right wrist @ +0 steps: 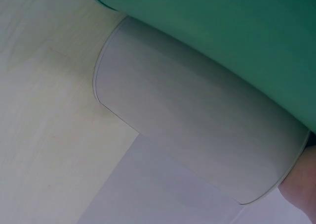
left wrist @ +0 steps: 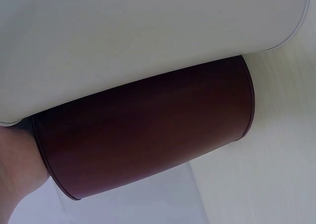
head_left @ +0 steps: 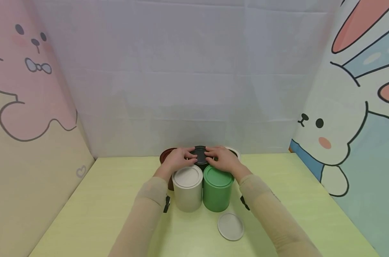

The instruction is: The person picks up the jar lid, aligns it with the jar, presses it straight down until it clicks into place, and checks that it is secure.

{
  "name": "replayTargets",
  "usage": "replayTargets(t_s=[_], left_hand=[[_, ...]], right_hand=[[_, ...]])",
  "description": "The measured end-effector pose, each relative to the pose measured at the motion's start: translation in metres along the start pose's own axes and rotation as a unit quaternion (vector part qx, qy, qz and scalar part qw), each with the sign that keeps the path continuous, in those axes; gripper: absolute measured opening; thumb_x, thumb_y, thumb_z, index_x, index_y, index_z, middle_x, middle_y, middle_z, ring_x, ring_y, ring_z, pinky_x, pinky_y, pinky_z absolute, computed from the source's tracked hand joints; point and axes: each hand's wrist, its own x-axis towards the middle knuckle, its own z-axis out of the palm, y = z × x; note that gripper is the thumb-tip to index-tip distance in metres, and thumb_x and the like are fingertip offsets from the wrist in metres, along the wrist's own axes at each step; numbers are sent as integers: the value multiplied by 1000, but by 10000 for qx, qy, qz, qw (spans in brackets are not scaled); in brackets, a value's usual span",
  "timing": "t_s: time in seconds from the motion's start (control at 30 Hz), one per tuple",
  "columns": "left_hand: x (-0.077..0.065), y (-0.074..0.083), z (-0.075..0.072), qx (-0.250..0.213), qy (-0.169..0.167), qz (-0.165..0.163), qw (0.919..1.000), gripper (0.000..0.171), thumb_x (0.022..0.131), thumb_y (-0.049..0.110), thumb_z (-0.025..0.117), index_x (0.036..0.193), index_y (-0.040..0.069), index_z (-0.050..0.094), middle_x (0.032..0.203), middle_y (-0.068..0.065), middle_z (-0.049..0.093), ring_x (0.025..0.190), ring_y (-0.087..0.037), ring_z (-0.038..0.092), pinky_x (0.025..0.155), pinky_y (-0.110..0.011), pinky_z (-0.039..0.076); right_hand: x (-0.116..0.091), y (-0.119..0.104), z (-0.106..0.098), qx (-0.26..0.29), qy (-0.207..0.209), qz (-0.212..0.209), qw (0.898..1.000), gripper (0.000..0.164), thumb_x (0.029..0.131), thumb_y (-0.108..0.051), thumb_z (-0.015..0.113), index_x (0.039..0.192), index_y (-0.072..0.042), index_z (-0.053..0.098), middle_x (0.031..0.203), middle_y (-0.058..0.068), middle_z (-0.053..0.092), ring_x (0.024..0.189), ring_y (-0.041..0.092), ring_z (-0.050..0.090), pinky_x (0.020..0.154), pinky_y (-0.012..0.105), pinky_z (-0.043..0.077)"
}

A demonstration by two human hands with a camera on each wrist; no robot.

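Five cylindrical cans stand close together at the back of the table. In front are a cream can (head_left: 188,194) and a green can (head_left: 217,194), both lidded. Behind and between them is a can with a black lid (head_left: 199,156). My left hand (head_left: 179,159) reaches over the dark red can (left wrist: 148,130), its fingertips at the black lid's left edge. From the other side, my right hand (head_left: 224,159) lies over the pale can (right wrist: 197,110), fingertips at the lid's right edge. The pale can's top shows a white rim around a dark inside, partly covered by that hand.
A loose white lid (head_left: 230,226) lies flat on the pale yellow table (head_left: 117,214), in front of the green can. A white cloth wall (head_left: 181,89) rises right behind the cans. Cartoon-printed panels (head_left: 335,135) stand at both sides.
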Motion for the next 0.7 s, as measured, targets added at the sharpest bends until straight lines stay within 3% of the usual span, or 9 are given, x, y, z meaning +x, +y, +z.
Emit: replayTargets(t_s=[0.27, 0.7], left_hand=[[-2, -1, 3, 146, 84, 97, 9998, 31, 95, 28, 68, 122, 14, 73, 148, -3, 50, 137, -28, 43, 110, -44, 37], [-3, 2, 1, 474, 228, 516, 9973, 30, 95, 26, 68, 120, 11, 73, 144, -7, 53, 135, -28, 45, 111, -44, 37]], right_hand=[[-1, 1, 1, 17, 56, -1, 10000, 38, 100, -25, 59, 132, -6, 64, 144, 10, 52, 133, 35, 46, 110, 50, 35], [-3, 1, 1, -53, 114, 7, 9999, 39, 100, -26, 59, 133, -7, 64, 146, 11, 51, 135, 34, 44, 111, 50, 34]])
